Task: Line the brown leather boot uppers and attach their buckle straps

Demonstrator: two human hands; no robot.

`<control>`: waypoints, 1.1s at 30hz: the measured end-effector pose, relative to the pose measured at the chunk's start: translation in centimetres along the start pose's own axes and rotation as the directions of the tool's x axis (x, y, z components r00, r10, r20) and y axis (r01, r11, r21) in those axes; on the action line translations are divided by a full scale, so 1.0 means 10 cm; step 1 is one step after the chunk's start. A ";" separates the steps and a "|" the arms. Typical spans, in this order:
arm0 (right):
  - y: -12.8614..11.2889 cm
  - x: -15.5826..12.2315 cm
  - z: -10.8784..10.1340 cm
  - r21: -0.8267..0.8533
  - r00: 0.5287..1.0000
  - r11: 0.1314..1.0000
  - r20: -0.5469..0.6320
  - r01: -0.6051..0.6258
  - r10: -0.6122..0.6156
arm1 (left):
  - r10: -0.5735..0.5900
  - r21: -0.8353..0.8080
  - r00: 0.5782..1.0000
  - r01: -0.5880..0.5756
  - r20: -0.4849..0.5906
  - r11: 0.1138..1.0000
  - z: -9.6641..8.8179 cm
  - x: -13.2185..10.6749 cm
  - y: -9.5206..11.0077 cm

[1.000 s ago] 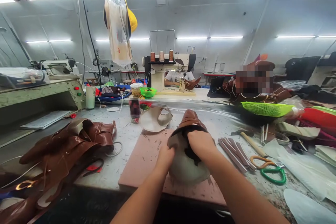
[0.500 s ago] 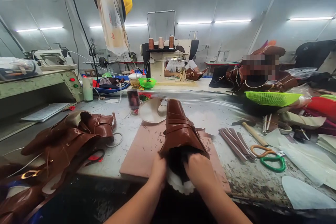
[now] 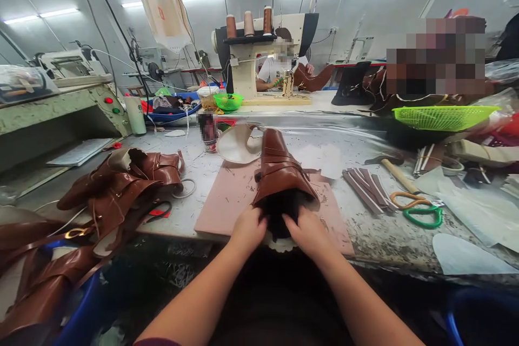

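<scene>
Far left: pale-green metal housing (image 3: 60, 107) with a red and a green button, papers (image 3: 83, 152) inside its opening. Below, a heap of brown leather pieces (image 3: 125, 189), a gold-coloured fitting among them, running down to the lower left corner, where a blue tub (image 3: 83, 308) shows beneath. Upper left: pale tumbler (image 3: 135, 114) standing upright, and just beside it a blue tray (image 3: 172, 115) of mixed cloth.

Toward centre: pink board (image 3: 227, 194) flat on the scuffed grey surface (image 3: 182, 221); a pale curved piece (image 3: 235, 146) by its far edge. Left grip (image 3: 248, 232), a bare hand, is closed on the left rim of a brown boot upper (image 3: 284, 165), thumb turned in at the dark mouth (other fingers mostly hidden). The upper itself is at frame centre, over the board, narrow end pointing up the frame, mouth toward the wearer, straps across its middle. Right grip (image 3: 312, 232) clasps the right side of the same mouth, thumb likewise turned inward.

Right of the board: brown-and-white strips (image 3: 371, 189) fanned out, then a wooden-handled hammer (image 3: 399, 174), then scissors (image 3: 425, 225), one loop orange, one green. Upper right: lime-green basket (image 3: 446, 117). Lower right: white rounded piece (image 3: 472, 255) near the surface's front edge.
</scene>
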State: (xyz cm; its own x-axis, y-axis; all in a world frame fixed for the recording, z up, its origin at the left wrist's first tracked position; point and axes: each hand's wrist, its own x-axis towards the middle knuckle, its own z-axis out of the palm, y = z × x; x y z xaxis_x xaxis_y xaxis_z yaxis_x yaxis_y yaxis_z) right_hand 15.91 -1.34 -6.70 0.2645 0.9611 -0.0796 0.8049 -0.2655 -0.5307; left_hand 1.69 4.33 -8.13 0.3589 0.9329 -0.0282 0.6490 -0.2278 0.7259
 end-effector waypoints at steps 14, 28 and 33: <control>0.25 0.00 -0.15 0.205 0.972 0.979 0.231 -0.019 -0.030 | 0.013 -0.076 0.925 0.017 0.380 0.997 -0.25 0.14 -0.15; 0.15 -0.04 -0.06 0.208 0.989 0.978 0.143 0.006 -0.036 | 0.265 0.320 0.946 -0.196 -0.185 0.927 -0.25 0.23 0.26; 0.37 0.05 -0.10 0.380 0.996 0.922 0.073 -0.078 0.054 | 0.191 0.310 0.962 -0.125 -0.194 0.943 -0.32 0.52 0.29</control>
State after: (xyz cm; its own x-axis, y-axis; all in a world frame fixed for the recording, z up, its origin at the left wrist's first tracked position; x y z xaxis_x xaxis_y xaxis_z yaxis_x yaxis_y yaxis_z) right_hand 19.50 -1.89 -7.87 0.2685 0.9483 -0.1694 0.5197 -0.2907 -0.8034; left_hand 3.28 9.43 -3.93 0.3389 0.9083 0.2453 0.7749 -0.4173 0.4748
